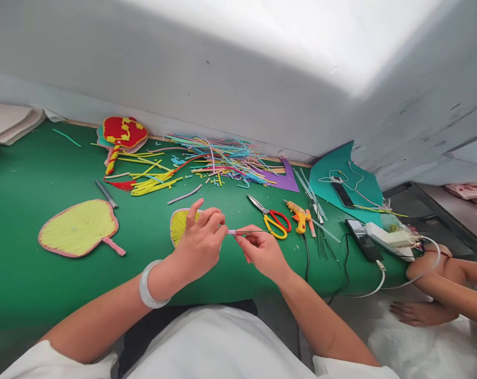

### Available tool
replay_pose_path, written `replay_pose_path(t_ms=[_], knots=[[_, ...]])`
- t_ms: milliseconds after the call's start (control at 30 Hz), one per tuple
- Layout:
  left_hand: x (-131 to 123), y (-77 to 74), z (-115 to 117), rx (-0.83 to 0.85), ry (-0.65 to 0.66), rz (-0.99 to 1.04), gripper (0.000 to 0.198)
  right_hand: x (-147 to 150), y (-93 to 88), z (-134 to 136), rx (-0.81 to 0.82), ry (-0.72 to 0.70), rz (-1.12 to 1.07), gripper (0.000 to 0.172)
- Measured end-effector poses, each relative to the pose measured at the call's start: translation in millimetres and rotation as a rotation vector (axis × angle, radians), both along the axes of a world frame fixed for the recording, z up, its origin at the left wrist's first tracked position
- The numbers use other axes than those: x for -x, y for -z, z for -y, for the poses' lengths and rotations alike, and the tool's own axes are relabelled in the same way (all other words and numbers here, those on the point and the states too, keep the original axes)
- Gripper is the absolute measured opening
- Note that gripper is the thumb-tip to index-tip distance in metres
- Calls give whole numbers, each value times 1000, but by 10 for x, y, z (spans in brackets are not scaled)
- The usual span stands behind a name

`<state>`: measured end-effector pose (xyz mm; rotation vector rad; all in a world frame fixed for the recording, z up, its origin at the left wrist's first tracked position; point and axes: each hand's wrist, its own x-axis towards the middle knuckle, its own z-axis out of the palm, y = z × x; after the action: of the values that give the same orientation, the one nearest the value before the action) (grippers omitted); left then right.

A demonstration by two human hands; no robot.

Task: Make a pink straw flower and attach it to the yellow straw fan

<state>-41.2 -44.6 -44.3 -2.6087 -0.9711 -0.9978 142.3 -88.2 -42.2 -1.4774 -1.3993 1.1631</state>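
A small fan with a yellow face and a lilac edge (177, 225) lies mostly behind my left hand (201, 238). That hand is closed around the base of its stem, with the index finger raised. A short lilac-wrapped piece of the stem (231, 232) shows between my two hands. My right hand (264, 251) pinches the stem's end, and a thin dark wire (257, 231) runs out past its fingers to the right. On the left lies a larger yellow fan with a pink edge and handle (78, 229).
Behind my hands are loose pipe cleaners (222, 158), a red fan (125, 134) and a grey pen (106, 193). Scissors (270, 217), a yellow glue gun (299, 216), thin wires (321, 239), phones (360, 239) and a power strip (388, 241) lie right. Another person's arms (451, 279) rest there.
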Motion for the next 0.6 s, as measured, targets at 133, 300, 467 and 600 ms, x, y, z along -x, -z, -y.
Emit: replay_pose_path(t_ms=[133,300,467,600], knots=[[-26,-20,-3,-11,-19,41,22,130,-35,80,-135,154,122,32],[-43,-34,4,-40,-53,60,20,207,-77,60,-226,234,224,35],[-42,-11,6,-43,-63,69,18,209,-101,22,-350,236,421,31],[-64,4,1,-33,-54,87,17,209,-137,-10,-364,218,422,28]])
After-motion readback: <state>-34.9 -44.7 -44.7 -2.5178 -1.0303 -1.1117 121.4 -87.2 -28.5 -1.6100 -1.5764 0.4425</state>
